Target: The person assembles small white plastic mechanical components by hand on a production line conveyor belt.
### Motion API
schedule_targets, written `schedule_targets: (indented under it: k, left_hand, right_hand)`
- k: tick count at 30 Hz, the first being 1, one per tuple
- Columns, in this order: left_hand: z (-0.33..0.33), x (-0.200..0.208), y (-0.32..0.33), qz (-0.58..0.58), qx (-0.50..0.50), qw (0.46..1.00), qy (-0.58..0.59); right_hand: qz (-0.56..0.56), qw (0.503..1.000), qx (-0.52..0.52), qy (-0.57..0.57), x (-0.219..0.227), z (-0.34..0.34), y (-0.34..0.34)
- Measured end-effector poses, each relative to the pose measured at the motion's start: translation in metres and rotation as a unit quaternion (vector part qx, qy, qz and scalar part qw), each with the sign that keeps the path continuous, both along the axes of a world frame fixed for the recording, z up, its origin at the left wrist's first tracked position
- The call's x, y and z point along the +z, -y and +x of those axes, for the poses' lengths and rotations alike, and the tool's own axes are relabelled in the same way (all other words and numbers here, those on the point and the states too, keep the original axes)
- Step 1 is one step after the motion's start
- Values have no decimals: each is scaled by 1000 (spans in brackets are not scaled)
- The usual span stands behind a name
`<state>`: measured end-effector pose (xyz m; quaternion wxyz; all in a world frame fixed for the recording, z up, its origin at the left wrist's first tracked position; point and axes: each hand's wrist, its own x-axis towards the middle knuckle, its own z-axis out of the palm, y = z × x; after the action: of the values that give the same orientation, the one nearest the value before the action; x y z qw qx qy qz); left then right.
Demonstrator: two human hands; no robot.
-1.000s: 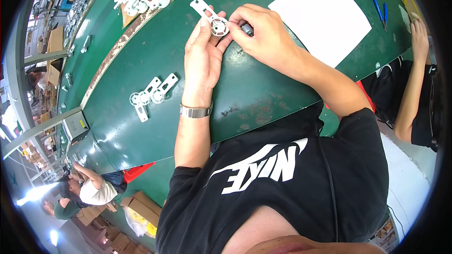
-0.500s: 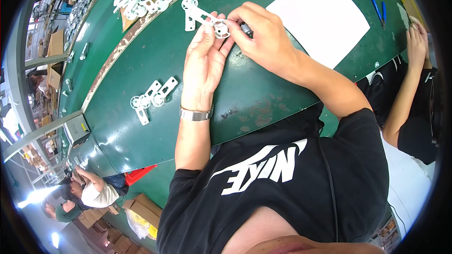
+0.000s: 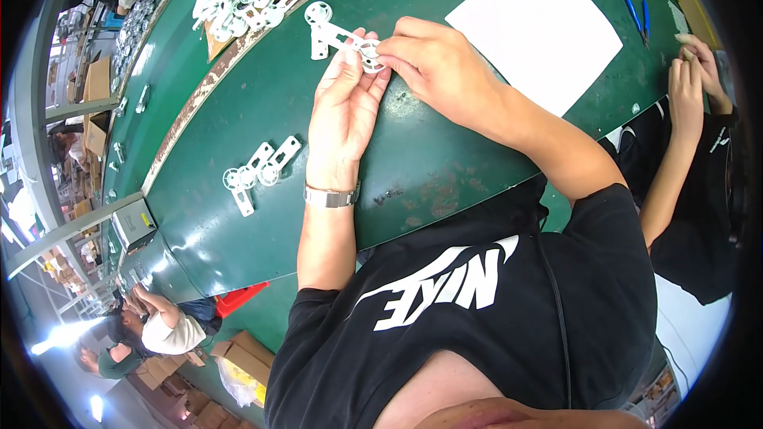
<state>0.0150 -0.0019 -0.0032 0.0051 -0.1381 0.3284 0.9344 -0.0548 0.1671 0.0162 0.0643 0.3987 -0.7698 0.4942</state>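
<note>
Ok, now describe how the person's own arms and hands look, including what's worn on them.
The left hand and right hand are ungloved. A shiny silver-coloured band, apparently metal, circles the left wrist; none shows on the right wrist. Short black fabric sleeves leave both forearms uncovered. No cables or markings show on either arm.

The person wears a black top (image 3: 588, 302) with short sleeves (image 3: 606, 210) ending above the elbow and a rounded neckline (image 3: 443, 344). Across the chest spreads a large white print (image 3: 477, 274): bold, slanted block letters with a sweeping curved stroke. A thin dark cord (image 3: 559, 310) runs lengthwise over the right side. Below the left hand (image 3: 346, 115), a broad, silver-coloured metal band (image 3: 330, 196) (watch strap or bracelet, the view leaves that unclear) circles the wrist.
</note>
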Motion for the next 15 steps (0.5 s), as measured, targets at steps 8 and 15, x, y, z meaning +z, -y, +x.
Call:
schedule_targets:
  k: [8, 15]
  left_hand:
    - [-2, 3, -4, -19, -21, 999, -15]
    - [-2, 8, -7, 1, -33, 999, -31]
  right_hand:
    - [-19, 999, -46, 1, 3, 1, 1]
    - [-64, 993, -61, 80, 9, 7, 3]
